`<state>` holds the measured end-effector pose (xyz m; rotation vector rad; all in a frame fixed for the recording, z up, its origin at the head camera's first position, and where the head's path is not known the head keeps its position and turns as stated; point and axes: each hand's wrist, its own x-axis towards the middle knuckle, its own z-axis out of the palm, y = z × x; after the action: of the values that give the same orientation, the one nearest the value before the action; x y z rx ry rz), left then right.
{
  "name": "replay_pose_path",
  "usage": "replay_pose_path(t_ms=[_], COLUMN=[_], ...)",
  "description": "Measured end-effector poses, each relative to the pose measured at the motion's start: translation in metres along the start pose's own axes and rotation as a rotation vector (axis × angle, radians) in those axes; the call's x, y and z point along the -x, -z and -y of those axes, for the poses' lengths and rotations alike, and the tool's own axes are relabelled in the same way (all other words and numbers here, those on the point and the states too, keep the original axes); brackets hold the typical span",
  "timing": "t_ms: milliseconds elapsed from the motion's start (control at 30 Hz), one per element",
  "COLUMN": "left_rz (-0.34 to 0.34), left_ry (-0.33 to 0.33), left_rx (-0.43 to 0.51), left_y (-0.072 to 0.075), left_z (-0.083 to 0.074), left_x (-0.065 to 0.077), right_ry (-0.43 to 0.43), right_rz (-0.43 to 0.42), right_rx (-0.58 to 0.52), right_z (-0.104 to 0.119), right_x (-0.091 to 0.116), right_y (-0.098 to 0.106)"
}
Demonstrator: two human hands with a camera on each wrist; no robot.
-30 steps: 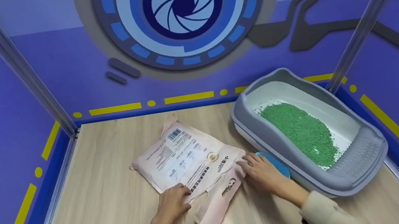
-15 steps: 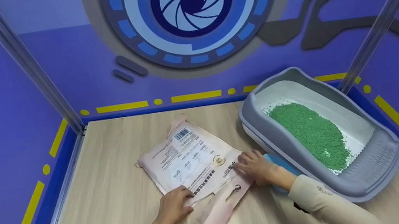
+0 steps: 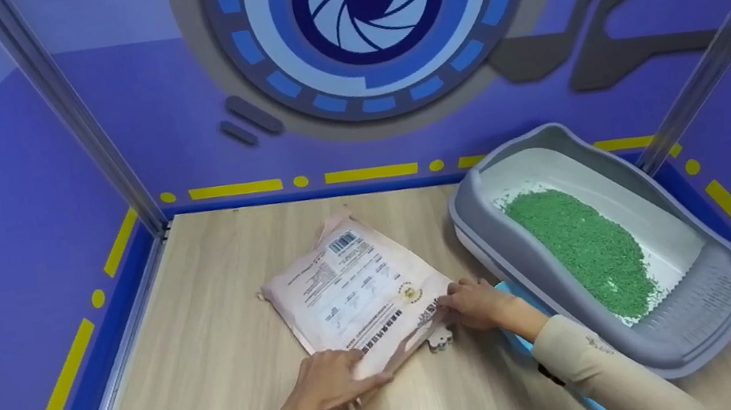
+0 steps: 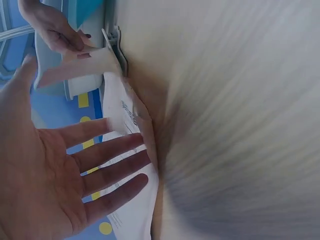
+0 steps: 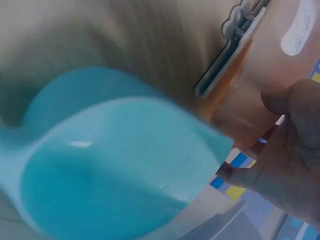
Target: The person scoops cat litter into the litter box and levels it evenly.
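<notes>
A pink printed litter bag lies on the table, its near edge toward me. My right hand pinches the bag at its right near corner. In the left wrist view, a pale strip of the bag's torn top stretches from the right hand. My left hand is at the near left corner; its fingers look straight and spread in its own wrist view, with fingertips right at the bag's edge. A grey sealing clip with a wavy end lies beside the bag, partly hidden beneath it, and also appears in the right wrist view.
A grey litter box holding green pellets stands at the right. Between it and the right forearm lies a blue scoop, its handle partly covered by the sleeve. Blue walls border the table.
The torn pink top strip, earlier lying toward me, has been turned out of the head view, uncovering the clip. The left thumb has stretched right along the bag's near edge. The head view has shifted slightly.
</notes>
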<state>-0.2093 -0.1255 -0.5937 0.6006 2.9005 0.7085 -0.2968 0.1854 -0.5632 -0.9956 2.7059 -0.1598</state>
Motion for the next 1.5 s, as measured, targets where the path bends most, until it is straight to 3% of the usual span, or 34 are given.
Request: replay_pose_path(t_ms=[167,333,533,667,767,867,1000,1100,1233,1300,1500], left_rz=[-0.053,-0.123,-0.184,-0.217,-0.229,-0.227,-0.216,-0.197,-0.182,-0.211,-0.319], left_ry=[-0.016,-0.003,-0.002,-0.008,-0.027,-0.055,-0.083,-0.092,-0.11,-0.118,-0.13], left_rx=[-0.044,-0.048,-0.038,-0.104,-0.169,-0.232,-0.34,-0.446,-0.575,-0.61,-0.555], left_y=[-0.001,-0.006,-0.016,-0.02,-0.023,-0.026,-0.029,-0.031,-0.033,-0.034,-0.037], left_z=[0.006,0.01,0.006,0.005,0.004,0.001,-0.006,-0.012,-0.018,-0.02,-0.015], left_x=[-0.002,0.001,0.005,0.003,0.001,0.0,0.001,0.005,0.008,0.008,0.002], right_ry=[-0.045,-0.097,-0.169,-0.199,-0.189,-0.112,0.056,0.154,0.191,0.19,0.187], right_rz=[0.004,-0.059,-0.23,-0.379,-0.46,-0.508,-0.488,-0.423,-0.34,-0.321,-0.276], right_rx=[0.004,-0.019,-0.029,0.042,0.098,0.173,0.287,0.304,0.245,0.221,0.193], right_z=[0.002,0.002,0.002,0.001,-0.001,-0.004,-0.007,-0.006,-0.005,-0.005,-0.007], right_x=[-0.012,-0.016,-0.015,-0.022,-0.027,-0.03,-0.03,-0.028,-0.025,-0.025,-0.029], right_y=[-0.003,-0.008,-0.012,-0.018,-0.023,-0.029,-0.032,-0.032,-0.031,-0.031,-0.028])
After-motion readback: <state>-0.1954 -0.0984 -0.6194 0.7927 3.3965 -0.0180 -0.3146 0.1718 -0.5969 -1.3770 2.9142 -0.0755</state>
